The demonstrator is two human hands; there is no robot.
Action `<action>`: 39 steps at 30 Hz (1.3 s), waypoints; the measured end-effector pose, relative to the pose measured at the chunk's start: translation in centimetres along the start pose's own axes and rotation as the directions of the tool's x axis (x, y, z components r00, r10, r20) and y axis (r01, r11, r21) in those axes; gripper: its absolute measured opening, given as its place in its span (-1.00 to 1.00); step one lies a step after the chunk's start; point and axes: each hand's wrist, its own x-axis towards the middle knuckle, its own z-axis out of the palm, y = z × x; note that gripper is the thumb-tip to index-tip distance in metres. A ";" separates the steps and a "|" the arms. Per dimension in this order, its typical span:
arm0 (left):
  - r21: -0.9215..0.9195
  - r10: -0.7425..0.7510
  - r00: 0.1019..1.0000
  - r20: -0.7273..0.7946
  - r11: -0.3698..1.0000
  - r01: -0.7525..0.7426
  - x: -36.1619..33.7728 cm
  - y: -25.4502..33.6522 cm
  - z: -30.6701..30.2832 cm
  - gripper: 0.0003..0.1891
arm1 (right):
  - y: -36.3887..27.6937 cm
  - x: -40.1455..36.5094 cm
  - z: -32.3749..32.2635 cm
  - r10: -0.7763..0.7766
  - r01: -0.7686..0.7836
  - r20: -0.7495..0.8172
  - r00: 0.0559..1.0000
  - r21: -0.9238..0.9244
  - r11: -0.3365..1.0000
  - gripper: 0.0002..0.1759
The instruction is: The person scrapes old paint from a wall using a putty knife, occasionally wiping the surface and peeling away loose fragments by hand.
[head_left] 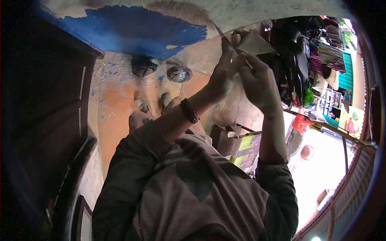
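My left hand (222,78), with a dark beaded bracelet (189,111) on its wrist, is raised to the wall. Its fingers are closed around a thin dark blade (222,33) that shows nearly edge-on, its tip right at the wall's lower edge in this view. Beside it, my right hand (259,86) has curled fingers that meet the left fingertips; I cannot tell what is between them. A grey, flat, pointed piece (256,43) shows just beyond the right fingers. The pale wall (245,14) carries a large ragged patch of blue paint (132,30).
Blue flakes (114,66) litter the orange tiled floor (116,116) around my feet. A dark door (48,96) stands on the left. An open cardboard box (225,138) is below my hands. To the right are a dark motorbike (295,60), hanging clothes (331,54) and a red bag (301,123).
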 end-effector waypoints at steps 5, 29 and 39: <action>-0.045 -0.088 0.996 0.021 0.995 0.089 1.0 -0.1 -2.0 -0.35 | -0.1 2.2 1.5 0.029 -0.025 0.083 0.996 -0.049 0.998 -0.71; 0.534 0.047 0.979 -0.198 0.843 0.068 1.4 -2.1 -2.0 -0.63 | 6.9 1.5 2.9 -0.125 0.098 0.184 0.975 0.150 0.984 -0.55; 0.198 -0.322 0.934 -0.152 0.916 0.348 2.2 -2.3 -5.7 -0.38 | 7.1 3.6 6.0 -0.073 0.031 0.169 0.983 0.239 0.970 -0.73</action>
